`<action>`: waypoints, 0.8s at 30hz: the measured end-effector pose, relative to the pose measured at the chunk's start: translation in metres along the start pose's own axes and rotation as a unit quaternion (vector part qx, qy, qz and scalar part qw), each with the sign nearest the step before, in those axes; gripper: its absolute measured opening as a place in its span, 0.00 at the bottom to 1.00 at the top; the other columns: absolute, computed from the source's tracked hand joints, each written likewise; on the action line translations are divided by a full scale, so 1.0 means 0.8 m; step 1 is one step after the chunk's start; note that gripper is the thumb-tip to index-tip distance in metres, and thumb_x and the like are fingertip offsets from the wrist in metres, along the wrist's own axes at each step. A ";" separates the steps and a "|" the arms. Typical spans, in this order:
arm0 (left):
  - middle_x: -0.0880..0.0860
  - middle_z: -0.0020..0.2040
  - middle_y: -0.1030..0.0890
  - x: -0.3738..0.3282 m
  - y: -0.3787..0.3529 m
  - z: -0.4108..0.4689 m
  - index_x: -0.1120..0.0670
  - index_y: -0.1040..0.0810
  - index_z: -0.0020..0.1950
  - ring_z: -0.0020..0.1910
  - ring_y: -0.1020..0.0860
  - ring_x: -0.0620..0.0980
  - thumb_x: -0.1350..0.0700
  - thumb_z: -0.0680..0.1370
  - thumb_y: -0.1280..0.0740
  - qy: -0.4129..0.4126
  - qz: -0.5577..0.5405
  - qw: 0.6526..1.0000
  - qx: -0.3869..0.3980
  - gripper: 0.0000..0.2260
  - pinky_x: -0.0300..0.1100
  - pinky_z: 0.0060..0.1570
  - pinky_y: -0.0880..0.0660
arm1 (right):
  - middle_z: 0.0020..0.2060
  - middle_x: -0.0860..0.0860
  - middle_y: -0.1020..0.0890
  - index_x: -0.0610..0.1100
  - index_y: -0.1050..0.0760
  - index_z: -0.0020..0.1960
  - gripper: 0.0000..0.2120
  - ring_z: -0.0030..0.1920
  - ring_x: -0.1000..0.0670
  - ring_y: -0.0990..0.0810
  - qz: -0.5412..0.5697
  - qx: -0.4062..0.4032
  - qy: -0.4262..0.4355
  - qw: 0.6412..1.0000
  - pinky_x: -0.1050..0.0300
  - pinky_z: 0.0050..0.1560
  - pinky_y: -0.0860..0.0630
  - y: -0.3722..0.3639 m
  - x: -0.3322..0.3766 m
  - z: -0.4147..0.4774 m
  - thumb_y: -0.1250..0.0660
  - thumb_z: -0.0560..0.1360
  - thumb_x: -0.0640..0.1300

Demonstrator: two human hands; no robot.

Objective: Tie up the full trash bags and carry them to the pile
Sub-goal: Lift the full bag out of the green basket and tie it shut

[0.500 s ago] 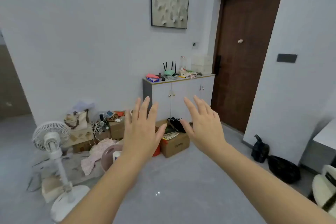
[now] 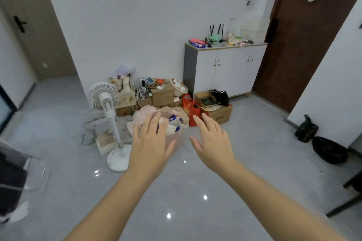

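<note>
Both my hands are stretched out in front of me over the grey floor, fingers spread and empty. My left hand (image 2: 151, 141) partly covers a pink trash bin (image 2: 177, 135) lined with a bag and filled with paper scraps. My right hand (image 2: 212, 141) hovers just right of that bin, not touching it. Two black trash bags lie against the right wall: a tied one (image 2: 306, 129) and a rounder one (image 2: 330, 149) nearer to me.
A white standing fan (image 2: 109, 115) stands left of the bin. Behind it are cardboard boxes (image 2: 162, 94), clothes, a red bag (image 2: 191, 108) and an open box (image 2: 217, 110). A white cabinet (image 2: 227, 68) and brown door (image 2: 305, 35) stand at the right; a dark chair (image 2: 11, 182) at the left.
The view has tilted down and moved closer to the clutter. Both hands have lowered toward the pink bin, which now shows between and behind them.
</note>
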State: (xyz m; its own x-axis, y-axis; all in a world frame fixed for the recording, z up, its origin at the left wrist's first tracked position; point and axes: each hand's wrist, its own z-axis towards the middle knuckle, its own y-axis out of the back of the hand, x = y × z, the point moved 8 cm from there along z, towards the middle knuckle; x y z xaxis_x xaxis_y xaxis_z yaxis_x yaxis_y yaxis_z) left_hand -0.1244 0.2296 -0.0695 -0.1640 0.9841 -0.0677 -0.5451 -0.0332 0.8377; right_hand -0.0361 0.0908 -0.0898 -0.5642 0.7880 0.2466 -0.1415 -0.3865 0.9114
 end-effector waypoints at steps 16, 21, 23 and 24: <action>0.57 0.66 0.26 0.367 -0.041 -0.156 0.56 0.28 0.64 0.67 0.29 0.58 0.48 0.71 0.29 0.145 0.063 0.983 0.097 0.24 0.62 0.62 0.30 | 0.77 0.50 0.44 0.53 0.49 0.76 0.28 0.75 0.47 0.43 0.068 0.157 0.101 0.980 0.49 0.70 0.38 -0.257 0.323 0.025 0.44 0.79 0.57; 0.57 0.64 0.24 0.499 -0.079 -0.164 0.56 0.26 0.63 0.65 0.27 0.58 0.49 0.71 0.30 0.212 0.059 0.967 0.130 0.23 0.61 0.61 0.29 | 0.76 0.49 0.44 0.52 0.48 0.76 0.27 0.74 0.46 0.42 0.079 0.205 0.130 0.967 0.48 0.69 0.37 -0.355 0.439 0.079 0.45 0.79 0.56; 0.56 0.63 0.24 0.549 -0.090 -0.172 0.56 0.27 0.63 0.64 0.27 0.58 0.49 0.71 0.29 0.239 0.053 0.959 0.142 0.23 0.60 0.61 0.30 | 0.76 0.49 0.43 0.51 0.47 0.76 0.27 0.74 0.46 0.42 0.080 0.230 0.138 0.960 0.48 0.68 0.37 -0.392 0.485 0.095 0.45 0.79 0.56; 0.56 0.63 0.25 0.574 -0.092 -0.178 0.55 0.27 0.64 0.65 0.28 0.57 0.48 0.72 0.30 0.253 0.054 0.955 0.145 0.23 0.60 0.62 0.30 | 0.76 0.49 0.42 0.51 0.47 0.75 0.27 0.74 0.46 0.41 0.079 0.241 0.147 0.956 0.48 0.68 0.36 -0.408 0.509 0.102 0.44 0.79 0.55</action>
State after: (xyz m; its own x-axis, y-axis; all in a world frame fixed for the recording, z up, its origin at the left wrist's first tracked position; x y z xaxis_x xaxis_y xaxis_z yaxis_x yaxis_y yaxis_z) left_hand -0.2767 0.6587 -0.2396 -0.6220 0.7657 -0.1640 -0.2644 -0.0082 0.9644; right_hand -0.1532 0.5767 -0.2598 -0.7617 0.5424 0.3544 0.3156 -0.1672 0.9341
